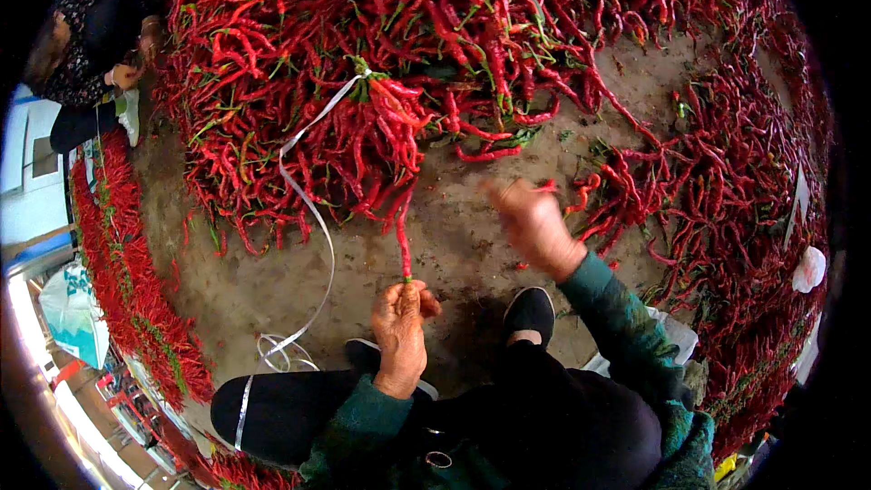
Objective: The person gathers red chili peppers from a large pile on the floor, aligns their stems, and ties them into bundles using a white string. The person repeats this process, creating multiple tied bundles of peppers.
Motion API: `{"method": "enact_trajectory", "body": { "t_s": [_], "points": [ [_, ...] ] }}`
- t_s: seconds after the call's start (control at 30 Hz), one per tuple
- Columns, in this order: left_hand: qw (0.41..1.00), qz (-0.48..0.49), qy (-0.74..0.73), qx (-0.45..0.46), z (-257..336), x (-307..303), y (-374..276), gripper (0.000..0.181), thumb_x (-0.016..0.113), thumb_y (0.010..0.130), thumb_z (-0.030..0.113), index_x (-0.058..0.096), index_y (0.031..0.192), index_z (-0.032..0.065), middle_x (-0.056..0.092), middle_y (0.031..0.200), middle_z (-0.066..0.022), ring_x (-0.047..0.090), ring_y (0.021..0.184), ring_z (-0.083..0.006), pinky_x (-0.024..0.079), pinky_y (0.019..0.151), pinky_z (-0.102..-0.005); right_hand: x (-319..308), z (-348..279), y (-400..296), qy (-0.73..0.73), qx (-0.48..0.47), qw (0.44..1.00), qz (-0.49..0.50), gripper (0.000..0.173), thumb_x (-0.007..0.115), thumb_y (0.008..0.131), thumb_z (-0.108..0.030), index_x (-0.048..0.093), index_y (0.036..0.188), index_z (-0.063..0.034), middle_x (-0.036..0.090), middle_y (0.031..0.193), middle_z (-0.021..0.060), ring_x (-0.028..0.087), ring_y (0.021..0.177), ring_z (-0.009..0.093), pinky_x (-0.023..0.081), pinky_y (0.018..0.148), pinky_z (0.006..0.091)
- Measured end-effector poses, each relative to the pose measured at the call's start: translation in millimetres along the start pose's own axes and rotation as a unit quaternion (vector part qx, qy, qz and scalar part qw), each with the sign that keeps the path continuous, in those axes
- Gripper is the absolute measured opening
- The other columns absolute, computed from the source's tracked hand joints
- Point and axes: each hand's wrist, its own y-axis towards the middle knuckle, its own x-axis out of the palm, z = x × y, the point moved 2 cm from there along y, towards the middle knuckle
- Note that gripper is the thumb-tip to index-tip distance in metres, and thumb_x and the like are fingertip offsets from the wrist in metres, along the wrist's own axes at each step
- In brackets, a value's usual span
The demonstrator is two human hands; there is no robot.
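Note:
My left hand [400, 337] pinches the green stem end of a long red chili pepper [403, 245] in front of my knees. The pepper's far tip reaches towards a bunch of red chilies [395, 119] tied at the stems. From that knot a white plastic ribbon [322, 218] runs down in a curve, loops on the floor and crosses my trouser leg. Blurred by motion, my right hand [534, 223] is over the floor, left of some scattered chilies [622, 184]; its fingers are too smeared to make out.
A large heap of red chilies [326, 7] fills the far side. Darker chilies [735, 197] cover the right. Along the left lie rows of bunched chilies [129, 265], near a white-and-teal bag [73, 313]. Another person [102, 34] sits at upper left. Bare concrete floor [272, 292] shows between.

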Motion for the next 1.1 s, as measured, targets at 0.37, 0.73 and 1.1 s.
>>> {"method": "enact_trajectory", "body": {
  "t_s": [0.37,0.73,1.1],
  "points": [
    [0.988,-0.096,-0.004,-0.122,-21.9,-23.6,0.5,0.016,0.049,0.092,0.014,0.059,0.092,0.0007,0.06,0.079,-0.0043,0.055,0.067,-0.0125,0.048,0.058,-0.0286,24.7,-88.0,-2.7,0.04,-0.19,0.951,-0.241,0.022,0.058,0.063,-0.006,0.051,0.084,-0.0046,0.053,0.077,0.0107,0.058,0.073,0.03,0.048,0.06,0.0387],
    [0.971,0.069,-0.112,-0.201,-28.3,-26.2,-13.0,0.013,0.051,0.09,0.015,0.052,0.085,0.003,0.046,0.066,-0.0047,0.044,0.054,-0.0177,0.04,0.048,-0.0343,100.4,-87.4,59.1,0.024,-0.191,0.968,-0.158,0.024,0.059,0.064,-0.005,0.052,0.087,-0.0047,0.049,0.085,0.013,0.056,0.069,0.033,0.047,0.054,0.0402],
    [0.957,0.059,-0.19,-0.212,-28.0,-30.4,-13.0,0.021,0.052,0.092,0.027,0.051,0.087,0.0074,0.04,0.062,-0.0001,0.036,0.047,-0.0119,0.033,0.045,-0.0284,87.3,-53.8,49.2,0.042,-0.192,0.971,-0.139,0.033,0.058,0.071,-0.002,0.058,0.103,-0.0062,0.052,0.098,0.0117,0.059,0.084,0.029,0.051,0.066,0.0369]
  ]
}}
